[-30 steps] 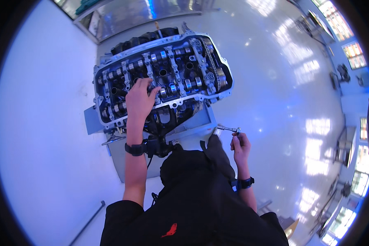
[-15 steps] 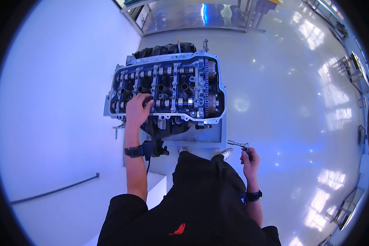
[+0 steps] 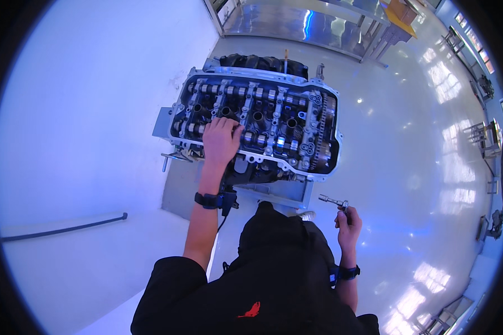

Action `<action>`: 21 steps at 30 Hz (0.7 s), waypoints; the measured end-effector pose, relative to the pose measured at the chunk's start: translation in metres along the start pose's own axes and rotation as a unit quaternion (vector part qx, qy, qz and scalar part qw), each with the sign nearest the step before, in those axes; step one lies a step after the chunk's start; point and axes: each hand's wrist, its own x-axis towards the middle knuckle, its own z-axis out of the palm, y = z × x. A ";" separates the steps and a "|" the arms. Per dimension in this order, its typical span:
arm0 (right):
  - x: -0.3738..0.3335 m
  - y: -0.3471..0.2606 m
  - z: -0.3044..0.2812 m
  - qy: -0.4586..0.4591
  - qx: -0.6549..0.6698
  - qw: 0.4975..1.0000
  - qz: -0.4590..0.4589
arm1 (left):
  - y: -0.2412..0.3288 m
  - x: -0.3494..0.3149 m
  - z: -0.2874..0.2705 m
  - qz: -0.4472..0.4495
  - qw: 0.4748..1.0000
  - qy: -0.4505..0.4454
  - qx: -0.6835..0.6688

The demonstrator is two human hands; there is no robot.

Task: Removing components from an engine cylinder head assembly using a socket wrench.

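An engine with its valve cover off [image 3: 288,162] stands in front of me, showing two camshafts and a timing chain [image 3: 321,131] at its right end. My left hand [image 3: 222,138] rests over the near camshaft [image 3: 257,138], left of the engine's middle. Its fingers curl down together among the caps and bolts, and their tips are hidden, so what they grip cannot be made out. Away from the engine, to the lower right, my right hand [image 3: 348,224] is closed around a socket wrench [image 3: 335,201]. The tool's socket end points left toward the engine stand.
A metal engine stand [image 3: 285,195] carries the engine, and a crank handle [image 3: 166,160] sticks out at its left. White wall [image 3: 95,111] rises on the left. A steel bench [image 3: 279,25] stands beyond. Glossy floor [image 3: 402,167] stretches to the right.
My view has turned, so the engine appears farther right and slightly rotated. My left hand stays over the near camshaft, its fingers shifted a little. My right hand keeps the socket wrench.
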 end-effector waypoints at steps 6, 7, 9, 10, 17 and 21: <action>-0.013 -0.005 0.043 0.022 -0.002 0.998 -0.051 | 0.004 -0.001 0.007 -0.018 0.999 0.036 -0.024; -0.013 -0.007 0.049 0.024 -0.013 0.997 -0.068 | 0.004 0.000 0.006 -0.001 0.997 0.072 -0.034; -0.011 -0.011 0.056 0.023 -0.022 0.997 -0.071 | 0.001 -0.002 0.009 0.001 0.996 0.074 -0.045; -0.008 -0.012 0.059 0.014 -0.022 0.997 -0.069 | -0.003 -0.002 0.012 0.011 0.996 0.071 -0.056; 0.037 -0.031 0.056 -0.049 -0.017 0.993 -0.102 | -0.002 0.000 0.012 -0.047 0.997 0.050 -0.040; 0.056 -0.029 0.042 -0.128 -0.064 0.976 -0.165 | 0.006 0.003 0.005 -0.019 0.994 0.082 -0.068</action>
